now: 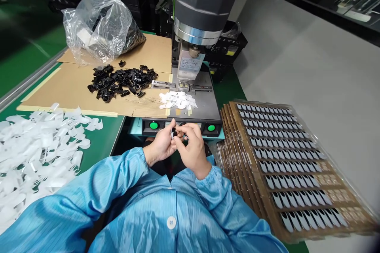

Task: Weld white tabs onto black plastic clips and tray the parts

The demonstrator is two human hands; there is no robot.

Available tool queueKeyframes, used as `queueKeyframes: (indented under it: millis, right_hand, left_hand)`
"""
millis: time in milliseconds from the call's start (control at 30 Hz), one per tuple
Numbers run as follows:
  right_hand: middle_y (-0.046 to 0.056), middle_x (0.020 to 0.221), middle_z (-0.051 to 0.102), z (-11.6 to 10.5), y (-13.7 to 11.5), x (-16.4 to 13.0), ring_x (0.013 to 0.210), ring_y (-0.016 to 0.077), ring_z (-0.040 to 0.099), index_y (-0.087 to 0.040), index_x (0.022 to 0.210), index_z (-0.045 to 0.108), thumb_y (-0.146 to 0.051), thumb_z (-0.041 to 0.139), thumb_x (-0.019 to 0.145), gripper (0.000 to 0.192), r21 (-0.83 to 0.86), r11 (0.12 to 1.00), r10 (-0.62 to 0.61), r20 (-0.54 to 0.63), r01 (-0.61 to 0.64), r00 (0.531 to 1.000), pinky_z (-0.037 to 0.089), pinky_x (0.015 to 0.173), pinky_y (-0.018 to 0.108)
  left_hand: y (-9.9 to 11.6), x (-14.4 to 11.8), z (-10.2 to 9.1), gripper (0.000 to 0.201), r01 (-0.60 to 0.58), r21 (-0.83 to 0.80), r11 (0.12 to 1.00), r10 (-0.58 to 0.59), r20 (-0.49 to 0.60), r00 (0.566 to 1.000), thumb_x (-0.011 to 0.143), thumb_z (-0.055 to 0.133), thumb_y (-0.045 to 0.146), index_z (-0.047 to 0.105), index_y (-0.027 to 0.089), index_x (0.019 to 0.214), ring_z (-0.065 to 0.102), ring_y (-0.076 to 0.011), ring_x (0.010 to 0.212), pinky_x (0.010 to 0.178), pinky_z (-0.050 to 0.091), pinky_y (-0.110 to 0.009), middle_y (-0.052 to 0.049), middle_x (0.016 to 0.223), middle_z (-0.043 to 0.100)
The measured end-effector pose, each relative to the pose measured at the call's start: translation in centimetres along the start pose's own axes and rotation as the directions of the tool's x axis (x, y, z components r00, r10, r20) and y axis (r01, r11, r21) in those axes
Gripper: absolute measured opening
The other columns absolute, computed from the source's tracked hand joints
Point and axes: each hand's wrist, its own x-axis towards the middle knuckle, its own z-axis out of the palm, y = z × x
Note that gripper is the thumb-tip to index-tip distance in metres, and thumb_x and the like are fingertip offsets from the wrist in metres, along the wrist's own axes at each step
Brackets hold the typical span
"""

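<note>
Both hands, left hand (162, 144) and right hand (192, 148), are pinching one small black part (173, 133) together, just before the machine's green buttons (153, 125). Trays (285, 158) are holding rows of parts; plastic bag (99, 25) is holding more.

Centre of frame, low: left hand (162, 144) and right hand (192, 152), touching, fingertips together on a small part (173, 133). Directly above them: control panel (181, 127) on the front edge of a press machine (204, 8). On the machine's plate (204, 104), above the panel: heap of small flat pieces (177, 100). Left of the plate: cardboard sheet (74, 91), carrying a pile of clips (121, 81) at its centre and a plastic bag (99, 27) toward upper left of frame. Lower left of frame, below the cardboard: spread of loose film pieces (38, 146) on the table (102, 142). Right of frame: stack of trays (291, 166), rows of parts in the top one, just beside the right hand.
</note>
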Motion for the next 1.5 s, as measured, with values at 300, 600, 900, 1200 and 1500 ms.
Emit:
queueKeyframes:
  millis: [300,600,900,1200,1500]
  right_hand:
    - [0.009,0.121,0.059,0.9,1.4,0.1,0.115,0.0234,0.063,-0.022,0.117,0.070,-0.020,0.069,0.097,0.021,-0.046,0.999,-0.008,0.011,0.008,1.000,0.055,0.096,0.036]
    - [0.010,0.118,0.059,1.4,1.7,0.1,0.113,0.0237,0.062,-0.021,0.114,0.070,-0.023,0.066,0.100,0.016,-0.031,0.999,0.015,0.023,-0.015,1.000,0.054,0.097,0.038]
    - [0.009,0.112,0.061,1.7,1.9,0.3,0.110,0.0236,0.061,-0.020,0.101,0.069,-0.023,0.064,0.098,0.006,0.018,0.999,0.044,0.045,-0.045,0.998,0.051,0.098,0.039]
    - [0.008,0.109,0.063,1.4,2.8,0.5,0.110,0.0233,0.061,-0.020,0.096,0.068,-0.023,0.064,0.097,0.005,0.071,0.993,0.093,0.049,-0.096,0.994,0.049,0.099,0.039]
    - [0.007,0.111,0.069,-0.5,4.0,0.8,0.105,0.0222,0.066,-0.020,0.113,0.070,-0.032,0.068,0.101,0.017,0.103,0.983,0.165,-0.165,-0.150,0.972,0.053,0.097,0.038]
  left_hand:
    - [-0.1,0.5,-0.5,0.050,0.028,0.042,0.999,-0.024,-0.087,0.996,0.107,0.054,0.055,0.055,0.012,0.082,0.034,-0.0046,0.039,0.036,0.032,-0.016,0.001,0.060,0.047]
    - [-0.6,1.6,-1.6,0.044,-0.024,0.036,0.999,0.028,-0.131,0.991,0.106,0.057,0.052,0.061,0.010,0.093,0.051,-0.0086,0.048,0.042,0.041,-0.017,-0.007,0.072,0.060]
    - [-0.7,1.4,-1.6,0.046,-0.026,0.095,0.995,0.040,-0.151,0.988,0.110,0.051,0.049,0.061,0.010,0.087,0.052,-0.0095,0.047,0.042,0.042,-0.019,-0.006,0.070,0.060]
    - [-1.1,1.3,-1.5,0.047,-0.070,0.198,0.978,0.099,-0.137,0.986,0.105,0.058,0.056,0.057,0.012,0.091,0.046,-0.0083,0.046,0.044,0.045,-0.022,-0.002,0.070,0.056]
    - [-1.0,0.9,-1.7,0.051,-0.574,0.501,0.648,0.465,0.337,0.819,0.088,0.084,0.050,0.062,0.015,0.119,0.065,-0.0131,0.088,0.083,0.058,-0.027,-0.008,0.109,0.067]
